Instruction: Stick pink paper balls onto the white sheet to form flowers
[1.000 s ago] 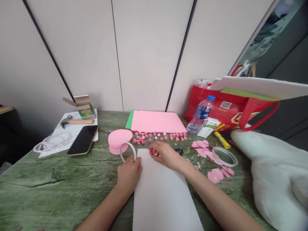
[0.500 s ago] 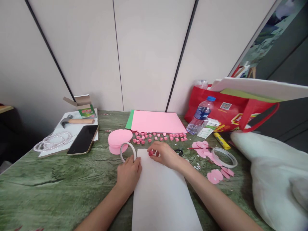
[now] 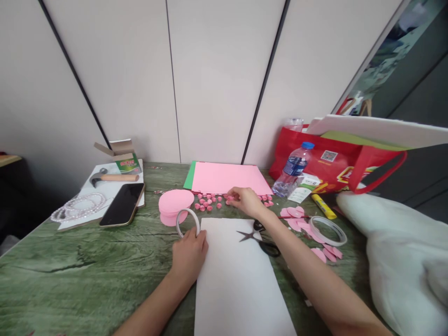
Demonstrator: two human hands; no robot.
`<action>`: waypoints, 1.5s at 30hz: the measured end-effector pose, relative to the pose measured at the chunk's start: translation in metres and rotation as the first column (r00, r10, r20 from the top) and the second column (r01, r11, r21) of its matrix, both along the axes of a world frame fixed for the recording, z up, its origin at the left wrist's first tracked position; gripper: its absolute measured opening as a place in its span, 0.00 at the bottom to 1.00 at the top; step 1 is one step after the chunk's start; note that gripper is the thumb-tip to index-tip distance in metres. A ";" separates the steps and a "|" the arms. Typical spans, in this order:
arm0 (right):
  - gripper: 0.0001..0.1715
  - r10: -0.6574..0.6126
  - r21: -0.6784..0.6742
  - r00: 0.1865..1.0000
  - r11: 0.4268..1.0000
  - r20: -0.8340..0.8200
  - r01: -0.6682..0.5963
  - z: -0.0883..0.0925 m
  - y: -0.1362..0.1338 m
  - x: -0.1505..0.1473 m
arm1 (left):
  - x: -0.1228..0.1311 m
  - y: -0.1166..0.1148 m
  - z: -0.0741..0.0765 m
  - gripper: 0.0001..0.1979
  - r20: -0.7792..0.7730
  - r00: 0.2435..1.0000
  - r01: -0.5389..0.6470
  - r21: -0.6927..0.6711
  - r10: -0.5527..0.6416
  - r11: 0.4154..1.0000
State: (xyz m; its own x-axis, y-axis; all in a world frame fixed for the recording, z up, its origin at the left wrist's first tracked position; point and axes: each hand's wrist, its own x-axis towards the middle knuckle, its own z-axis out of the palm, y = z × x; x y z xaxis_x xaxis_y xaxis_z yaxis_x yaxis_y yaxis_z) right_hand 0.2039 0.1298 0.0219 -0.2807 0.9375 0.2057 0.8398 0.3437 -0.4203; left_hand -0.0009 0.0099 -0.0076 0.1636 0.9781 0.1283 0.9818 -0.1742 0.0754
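Observation:
My left hand is closed on a roll of white tape, which stands on edge beside the white board. Its fingers rest at the board's left edge. My right hand reaches past the board's far end, into rows of small pink paper roses. Thumb and forefinger pinch one pink paper rose, partly covered by the fingers. Black-handled scissors lie spread open on the board's right edge, just under my right forearm.
Pink paper discs are stacked at left, near a phone and a hammer. Pink card lies behind the roses. To the right are a glue stick, another tape roll, a bottle and a red bag.
My right hand has moved from above the board, where it held a pink rose, forward to the row of roses. The scissors now show on the board. My left hand stays on the tape.

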 end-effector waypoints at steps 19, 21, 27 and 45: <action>0.13 -0.029 -0.020 0.979 0.999 0.199 0.034 0.006 0.017 -0.017 | 0.000 0.000 0.004 0.13 0.016 1.000 0.018 -0.031 -0.018 0.999; 0.11 -0.028 -0.006 0.975 1.000 0.221 0.030 0.011 0.017 -0.021 | 0.001 0.000 0.004 0.13 0.017 1.000 0.019 -0.033 -0.018 0.999; 0.13 0.088 0.018 0.946 0.995 0.313 -0.098 0.018 0.023 -0.051 | 0.000 0.000 0.003 0.13 0.017 1.000 0.020 -0.032 -0.019 0.999; 0.11 0.182 -0.037 0.816 0.980 0.549 -0.193 0.029 0.048 -0.103 | -0.001 -0.002 0.002 0.13 0.048 0.999 0.027 -0.032 -0.025 0.999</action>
State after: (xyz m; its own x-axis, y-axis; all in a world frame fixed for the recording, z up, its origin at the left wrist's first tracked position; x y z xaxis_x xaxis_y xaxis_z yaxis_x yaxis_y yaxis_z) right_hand 0.1005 0.1773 0.0504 -0.5223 0.8526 -0.0172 0.8477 0.5214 0.0976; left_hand -0.0020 0.0080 -0.0052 0.1837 0.9774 0.1050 0.9721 -0.1964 0.1280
